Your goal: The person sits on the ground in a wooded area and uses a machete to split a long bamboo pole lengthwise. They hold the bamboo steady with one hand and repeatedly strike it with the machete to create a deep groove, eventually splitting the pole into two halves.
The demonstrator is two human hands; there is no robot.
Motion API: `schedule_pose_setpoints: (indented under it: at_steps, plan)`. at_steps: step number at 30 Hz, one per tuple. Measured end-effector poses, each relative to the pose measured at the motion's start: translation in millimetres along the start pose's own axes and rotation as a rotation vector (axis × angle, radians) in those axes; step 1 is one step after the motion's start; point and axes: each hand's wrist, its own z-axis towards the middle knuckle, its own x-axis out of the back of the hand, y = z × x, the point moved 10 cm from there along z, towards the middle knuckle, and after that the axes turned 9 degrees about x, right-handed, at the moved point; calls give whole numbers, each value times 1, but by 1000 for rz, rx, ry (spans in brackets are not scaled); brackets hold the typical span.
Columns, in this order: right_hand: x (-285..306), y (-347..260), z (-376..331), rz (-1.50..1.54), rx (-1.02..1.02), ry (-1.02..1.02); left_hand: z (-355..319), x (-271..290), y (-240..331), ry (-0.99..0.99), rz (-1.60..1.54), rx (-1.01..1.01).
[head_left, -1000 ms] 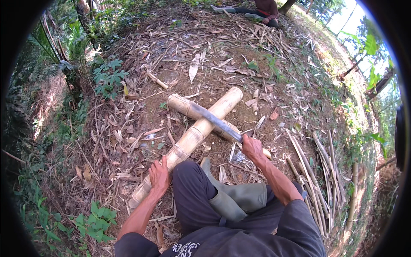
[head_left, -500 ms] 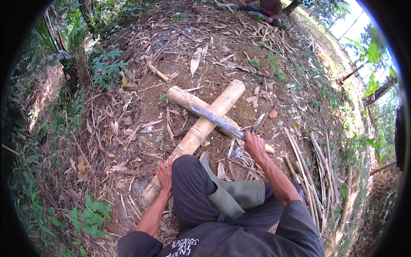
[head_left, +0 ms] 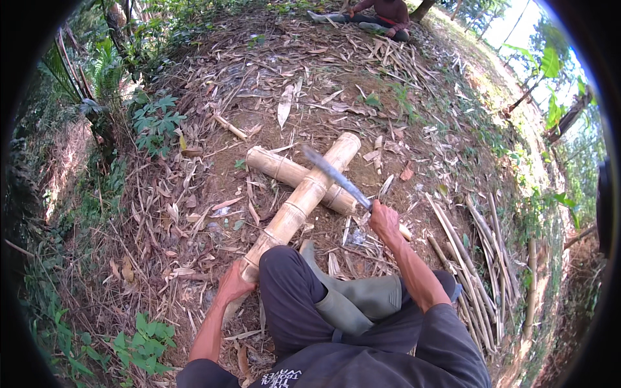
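Bamboo pole (head_left: 296, 208) slants toward upper right
Right fingers (head_left: 381, 217) clamp blurred machete (head_left: 337, 177); left hand (head_left: 235, 283) touches pole, grip hidden, unclear.

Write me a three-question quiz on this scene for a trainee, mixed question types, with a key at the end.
1. True or false: the longer bamboo pole passes beneath the shorter bamboo piece where the two cross.

2. Fill in the gap: the machete is held in the person's ____.

3. Multiple choice: what does the left hand hold?
A) the machete
B) the longer bamboo pole
C) the shorter bamboo piece

Key:
1. False; the longer bamboo pole lies on top.
2. right hand
3. B
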Motion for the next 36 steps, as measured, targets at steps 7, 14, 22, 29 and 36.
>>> schedule_pose_setpoints:
  at_steps: [7, 14, 22, 29, 36]
  plan:
    - [-22, -23, -33, -87, 292, -43, -10, 47, 45, -42, 226, 84]
    - [-11, 8, -12, 60, 40, -100, -16, 55, 55, 149, 386, 5]
    - [-16, 10, -13, 74, -8, -16, -17, 57, 67, 206, 472, -30]
    - [-10, -13, -30, 85, 174, 12, -23, 58, 63, 232, 492, -32]
    - [-27, -17, -44, 10, 185, -154, -26, 60, 71, 269, 571, -14]
